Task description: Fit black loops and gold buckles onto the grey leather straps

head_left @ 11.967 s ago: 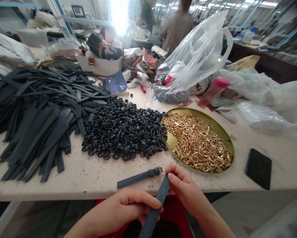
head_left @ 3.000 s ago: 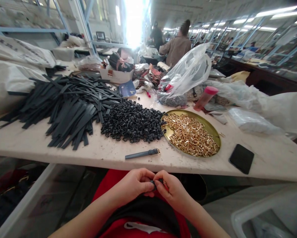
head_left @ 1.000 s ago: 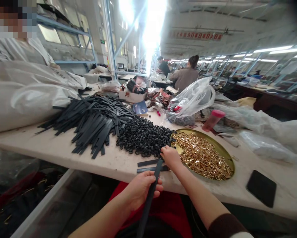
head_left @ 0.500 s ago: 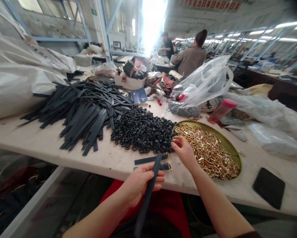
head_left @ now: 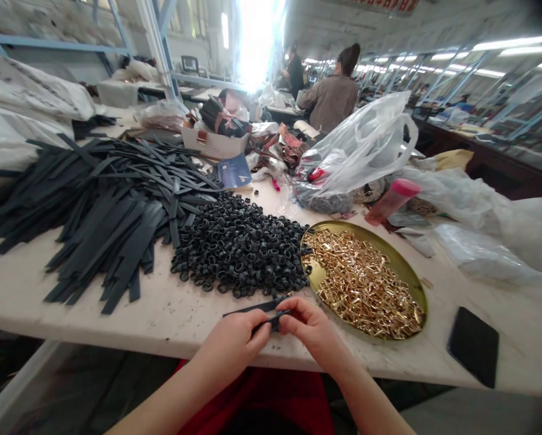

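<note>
Fingers (head_left: 260,337) pinching dark strap (head_left: 276,316), glossy gold buckles (head_left: 365,281)

L hand (head_left: 238,338) & R hand (head_left: 310,331) close together ahead, fingertips pinched, forearms angled in from either side.

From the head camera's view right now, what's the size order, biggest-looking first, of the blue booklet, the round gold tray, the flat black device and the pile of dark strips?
1. Pile of dark strips
2. Round gold tray
3. Flat black device; it looks nearer than the booklet, which may flatter it
4. Blue booklet
</note>
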Demonstrator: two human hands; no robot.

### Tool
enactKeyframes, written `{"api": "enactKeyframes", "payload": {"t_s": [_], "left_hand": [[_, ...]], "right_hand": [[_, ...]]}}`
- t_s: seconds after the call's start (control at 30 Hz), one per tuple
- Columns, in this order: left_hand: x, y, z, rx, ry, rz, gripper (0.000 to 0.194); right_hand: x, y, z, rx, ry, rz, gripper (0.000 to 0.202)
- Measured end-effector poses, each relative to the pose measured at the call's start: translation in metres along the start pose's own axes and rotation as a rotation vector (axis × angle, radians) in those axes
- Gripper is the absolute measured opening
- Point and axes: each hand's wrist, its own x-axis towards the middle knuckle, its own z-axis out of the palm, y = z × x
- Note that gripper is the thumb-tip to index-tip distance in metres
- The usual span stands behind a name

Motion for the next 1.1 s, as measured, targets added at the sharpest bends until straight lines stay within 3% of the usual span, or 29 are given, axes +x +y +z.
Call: {"api": "enactKeyframes", "payload": {"t_s": [0.1,0.2,0.33,0.37,0.43,0.5,0.57,0.67,0.77,0.9,1.0,1.1], "left_hand": [[-0.003,0.002,0.002,-0.123,-0.099,-0.062,0.018],[-0.005,0.001,0.008,-0.336,-0.199,-0.152,0.034],[-0.001,-0.006,0.012,-0.481,-0.048,-0.105,0.042],[0.001,-0.009,0.012,-0.498,-0.017,-0.102,0.04],[0.005,-0.014,0.012,-0.527,0.008,-0.109,0.035],[0.006,-0.016,0.013,-0.553,0.02,-0.116,0.034],[0.004,-0.013,0.016,-0.571,0.038,-0.117,0.035],[-0.003,-0.005,0.02,-0.563,0.07,-0.105,0.033],[-0.011,0.001,0.02,-0.523,0.076,-0.079,0.031],[-0.018,0.004,0.017,-0.493,0.079,-0.041,0.029],[-0.019,0.014,0.012,-0.488,0.14,-0.008,0.026],[-0.02,0.029,0.008,-0.456,0.185,0.043,0.024]], "right_hand": [[-0.004,-0.002,0.003,-0.028,-0.008,0.011,0.026],[-0.009,0.004,0.011,0.058,0.021,-0.008,0.027],[-0.007,0.014,0.012,0.072,-0.056,-0.07,0.03],[-0.004,0.012,0.006,-0.023,-0.047,-0.112,0.03],[0.009,0.003,-0.017,-0.44,0.076,-0.203,0.025],[0.027,-0.012,-0.049,-1.091,0.342,-0.245,0.018],[0.049,-0.026,-0.077,-1.258,0.454,-0.241,0.017],[0.076,-0.036,-0.097,-1.356,0.486,-0.225,0.019],[0.084,-0.038,-0.098,-1.367,0.498,-0.233,0.022],[0.059,-0.044,-0.089,-1.219,0.434,-0.269,0.016],[0.021,-0.048,-0.071,-1.038,0.289,-0.278,0.024],[-0.018,-0.045,-0.04,-0.548,0.065,-0.214,0.025]]}}
